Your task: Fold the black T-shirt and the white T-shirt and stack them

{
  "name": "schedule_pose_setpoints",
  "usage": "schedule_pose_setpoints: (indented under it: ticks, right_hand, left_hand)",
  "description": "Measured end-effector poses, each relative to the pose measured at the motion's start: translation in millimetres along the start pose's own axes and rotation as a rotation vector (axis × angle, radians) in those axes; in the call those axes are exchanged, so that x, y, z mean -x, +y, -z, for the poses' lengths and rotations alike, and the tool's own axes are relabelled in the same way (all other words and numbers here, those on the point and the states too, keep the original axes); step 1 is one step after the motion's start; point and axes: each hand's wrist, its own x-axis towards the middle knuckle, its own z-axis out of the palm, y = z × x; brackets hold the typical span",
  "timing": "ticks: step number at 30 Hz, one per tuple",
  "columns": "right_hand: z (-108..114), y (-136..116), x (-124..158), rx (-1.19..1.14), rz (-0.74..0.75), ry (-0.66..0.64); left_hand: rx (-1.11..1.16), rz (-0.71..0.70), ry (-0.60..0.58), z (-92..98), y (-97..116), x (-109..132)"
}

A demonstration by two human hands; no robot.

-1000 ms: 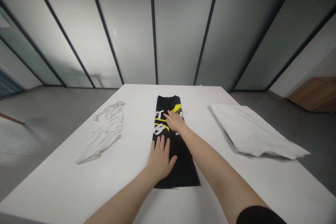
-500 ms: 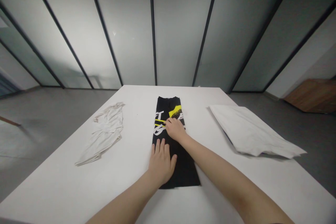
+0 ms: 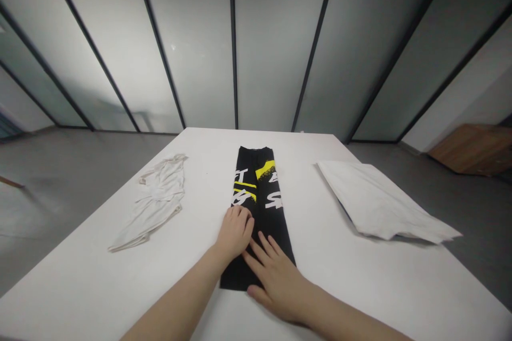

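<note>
Black trousers point(image 3: 256, 157) with white lettering and yellow patches lie lengthwise on the white table, waistband at the far end and legs toward me. At the left leg, below the lettering, my left hand point(image 3: 235, 232) is closed, its fingers bent down and drawn together on the cloth; the fingertips are partly hidden. My right hand point(image 3: 276, 277) rests flat with fingers spread over the lower legs near the hems. Its forefinger almost meets my left thumb. Part of the hem is covered by the right hand.
On the table's left lies a crumpled white garment point(image 3: 160, 197). A larger white cloth point(image 3: 380, 200) lies at the right, its corner reaching the table edge. Frosted glass panels point(image 3: 272, 53) stand behind the white table point(image 3: 308, 149). A brown wooden piece point(image 3: 472, 149) is on the floor at right.
My right hand has moved from the printed area back to the lower legs and spread out. My left hand has shifted slightly forward, its fingers now bent. The near hems have spread to the left.
</note>
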Motion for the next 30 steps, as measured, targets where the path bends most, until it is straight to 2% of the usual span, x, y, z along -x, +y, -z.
schedule_pose_setpoints:
  ticks: [4, 8, 12, 16, 20, 23, 26, 28, 30]
  right_hand:
    - [5.6, -1.9, -8.2, -0.002, -0.03, 0.048]
    - [13.7, -2.2, -14.4, -0.008, -0.077, 0.136]
    - [24.0, 9.3, -13.6, -0.032, -0.077, 0.199]
    - [31.0, 34.7, -17.0, 0.04, -0.184, 0.321]
    - [34.6, 47.1, -20.6, 0.086, -0.246, 0.245]
    - [38.4, 38.8, -14.7, 0.088, -0.293, 0.172]
    - [44.4, 27.0, -1.1, 0.029, -0.295, 0.095]
    - [48.7, 23.6, 7.7, -0.036, -0.266, 0.04]
    - [52.2, 25.1, 12.3, -0.095, -0.249, -0.024]
  left_hand:
    - [-0.032, -0.021, -0.015, 2.7, 1.0, -0.4]
    - [-0.112, -0.009, -0.082, 16.7, 0.0, -4.1]
    - [-0.104, -0.101, -0.24, 31.4, -1.6, -5.5]
    - [-0.091, -0.177, -0.388, 37.1, -1.2, -4.5]
    - [-0.078, -0.205, -0.504, 41.4, 1.6, -2.9]
    - [-0.058, -0.219, -0.595, 46.5, 5.6, 1.2]
    - [-0.009, -0.177, -0.747, 52.6, 11.6, 7.8]
    - [0.078, -0.132, -0.866, 56.3, 15.6, 11.2]
    - [0.186, -0.115, -0.923, 58.7, 18.2, 11.7]
